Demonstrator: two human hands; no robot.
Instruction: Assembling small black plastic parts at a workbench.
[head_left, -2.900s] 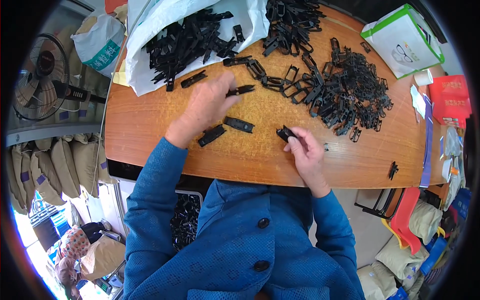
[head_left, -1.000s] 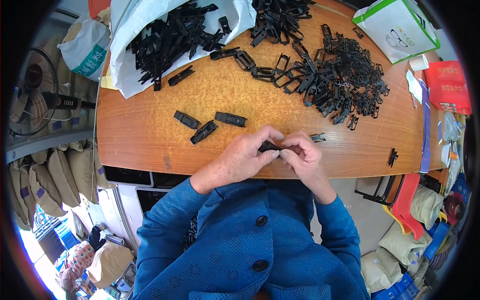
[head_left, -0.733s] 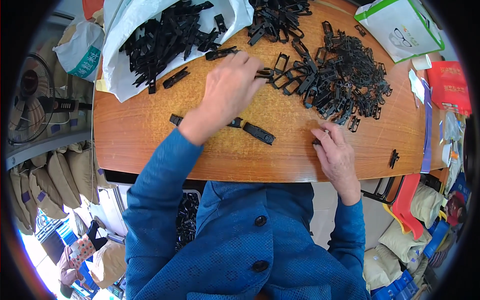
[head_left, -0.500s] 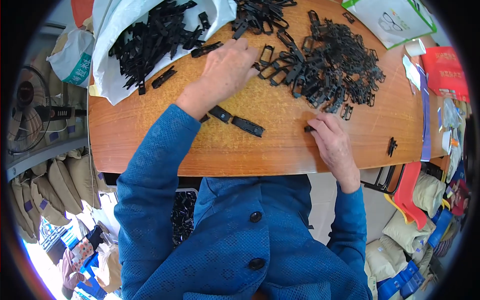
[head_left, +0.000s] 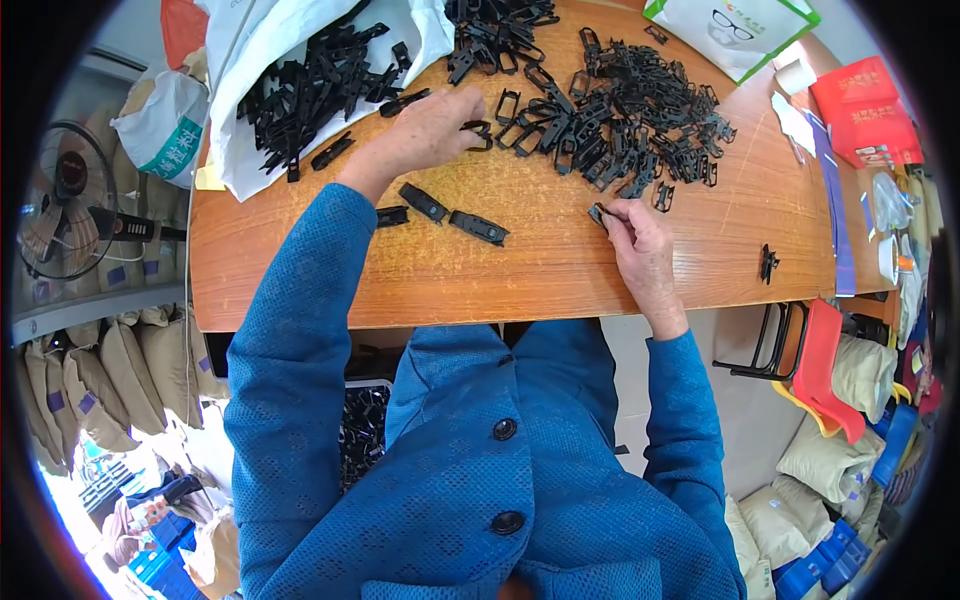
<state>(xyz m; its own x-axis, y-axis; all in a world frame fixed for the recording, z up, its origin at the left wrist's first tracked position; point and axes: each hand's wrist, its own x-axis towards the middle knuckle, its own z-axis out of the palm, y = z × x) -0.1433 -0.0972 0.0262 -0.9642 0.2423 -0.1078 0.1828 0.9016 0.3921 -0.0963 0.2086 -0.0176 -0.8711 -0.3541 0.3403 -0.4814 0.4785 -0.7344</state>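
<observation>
Clamping small black part — right grip; left grip — cannot tell if closed.

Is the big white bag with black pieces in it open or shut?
Open: the white bag has a wide, gaping mouth, and black pieces show inside it.

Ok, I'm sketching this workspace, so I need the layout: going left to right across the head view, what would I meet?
Electric fan → left hand at a black frame → right hand pinching a small black part → lone black piece → purple strip.
</observation>
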